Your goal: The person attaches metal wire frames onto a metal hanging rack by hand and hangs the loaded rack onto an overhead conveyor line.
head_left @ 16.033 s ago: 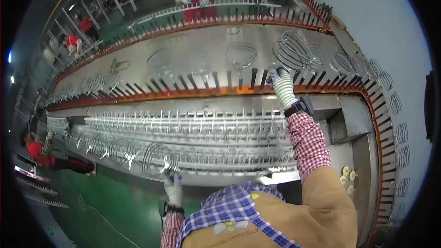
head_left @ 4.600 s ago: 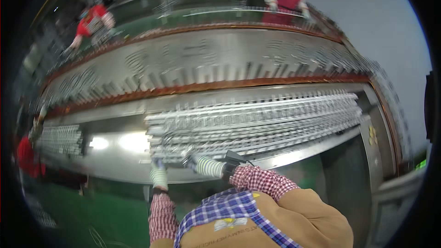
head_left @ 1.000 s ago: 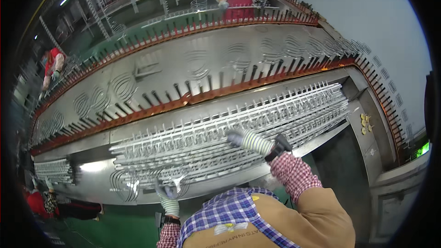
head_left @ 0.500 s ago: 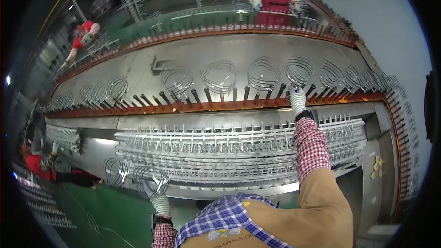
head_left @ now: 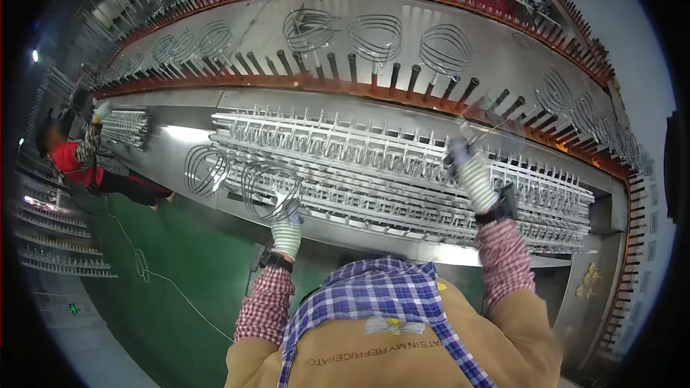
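Note:
Green-and-white striped gloves cover both my hands. My left hand (head_left: 286,236), low in front of me, is closed on a bundle of round looped wire frames (head_left: 267,205). Another bundle of wire loops (head_left: 206,171) rests just left of it at the bench edge. Over the rows of metal bars, my right hand (head_left: 471,169) is closed on a looped wire frame (head_left: 496,123), smeared by motion. Beyond it, more looped wire frames (head_left: 445,50) stand along the conveyor line, near its black-tipped pegs (head_left: 471,88).
Hooked metal bars (head_left: 345,172) lie stacked on the steel bench. An orange-brown conveyor rail (head_left: 323,85) curves round the right side, with yellow pieces (head_left: 589,280) lying inside it. A co-worker in red (head_left: 68,154) stands left; others work across the line. A cable (head_left: 144,273) crosses the green floor.
My right hand has come back from the pegs with a wire frame, leaving a gap in the row. The view has shifted; my left hand still holds its bundle.

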Demonstrator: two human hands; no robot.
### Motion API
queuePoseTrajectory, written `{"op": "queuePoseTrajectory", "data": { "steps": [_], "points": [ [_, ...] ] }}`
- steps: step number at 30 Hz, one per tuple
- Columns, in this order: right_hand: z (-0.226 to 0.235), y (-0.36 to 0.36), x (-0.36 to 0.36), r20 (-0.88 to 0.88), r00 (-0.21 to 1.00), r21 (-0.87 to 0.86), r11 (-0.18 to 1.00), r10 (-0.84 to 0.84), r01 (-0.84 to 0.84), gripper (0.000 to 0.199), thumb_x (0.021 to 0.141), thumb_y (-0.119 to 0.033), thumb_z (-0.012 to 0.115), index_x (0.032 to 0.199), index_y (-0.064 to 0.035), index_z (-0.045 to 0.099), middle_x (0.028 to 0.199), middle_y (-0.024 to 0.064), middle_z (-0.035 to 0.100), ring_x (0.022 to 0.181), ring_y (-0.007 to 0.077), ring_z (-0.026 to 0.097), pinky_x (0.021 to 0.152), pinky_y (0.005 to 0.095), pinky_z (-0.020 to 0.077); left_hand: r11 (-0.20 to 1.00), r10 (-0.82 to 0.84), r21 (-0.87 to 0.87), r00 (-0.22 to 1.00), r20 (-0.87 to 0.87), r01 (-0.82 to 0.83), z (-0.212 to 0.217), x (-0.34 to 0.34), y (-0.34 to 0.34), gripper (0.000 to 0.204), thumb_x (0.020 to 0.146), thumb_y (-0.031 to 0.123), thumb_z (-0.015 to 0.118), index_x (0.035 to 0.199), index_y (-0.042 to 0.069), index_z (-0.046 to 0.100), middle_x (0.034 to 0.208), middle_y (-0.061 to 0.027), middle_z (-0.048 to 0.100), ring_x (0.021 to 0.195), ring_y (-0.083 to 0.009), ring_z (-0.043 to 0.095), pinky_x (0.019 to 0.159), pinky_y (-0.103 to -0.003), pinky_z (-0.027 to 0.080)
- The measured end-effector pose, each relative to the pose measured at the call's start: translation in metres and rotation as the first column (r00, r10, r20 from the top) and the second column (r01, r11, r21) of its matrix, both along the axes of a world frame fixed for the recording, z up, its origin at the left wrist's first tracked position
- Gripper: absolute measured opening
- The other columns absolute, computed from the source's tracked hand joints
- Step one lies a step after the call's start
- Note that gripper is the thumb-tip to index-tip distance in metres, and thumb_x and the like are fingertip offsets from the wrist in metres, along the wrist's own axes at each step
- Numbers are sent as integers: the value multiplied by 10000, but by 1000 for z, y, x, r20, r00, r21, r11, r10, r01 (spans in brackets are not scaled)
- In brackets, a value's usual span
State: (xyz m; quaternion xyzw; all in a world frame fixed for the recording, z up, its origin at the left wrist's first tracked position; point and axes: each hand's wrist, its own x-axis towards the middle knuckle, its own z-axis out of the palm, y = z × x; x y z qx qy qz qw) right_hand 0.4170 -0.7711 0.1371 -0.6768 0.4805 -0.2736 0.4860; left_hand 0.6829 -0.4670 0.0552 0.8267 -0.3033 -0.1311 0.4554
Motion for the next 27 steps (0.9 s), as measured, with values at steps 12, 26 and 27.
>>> {"op": "queuePoseTrajectory", "data": {
  "steps": [12, 26, 27],
  "points": [
    [-54, 205, 68, -663, 734, -444, 711, 149, -545, 398, 844, -303, 377, 1210, -147, 389, 1048, 106, 549, 901, 260, 535, 859, 566, 313, 939, -274, 269, 939, 209, 214, -17, 29, 17, 354, 816, 227, 424, 1128, 68, 476, 1100, -143, 516, 941, -297, 523, 800, -363, 418],
    [-21, 168, 17, -66, 719, 293, 703, 692, -648, 322, 862, -271, 423, 1049, -15, 480, 852, 77, 550, 783, 154, 525, 686, 286, 437, 994, -109, 0, 951, 288, 114, -59, 23, 8, 203, 803, 55, 393, 989, -5, 448, 881, -88, 529, 762, -188, 499, 667, -283, 397],
    [11, 157, 1, -4, 723, 415, 659, 691, -628, 329, 859, -277, 436, 1044, -9, 483, 841, 79, 551, 771, 157, 527, 676, 293, 439, 998, -63, -20, 992, 113, 65, -72, 30, 12, 209, 811, 57, 376, 997, -5, 447, 888, -88, 532, 786, -185, 502, 677, -286, 403]
  ]
}}
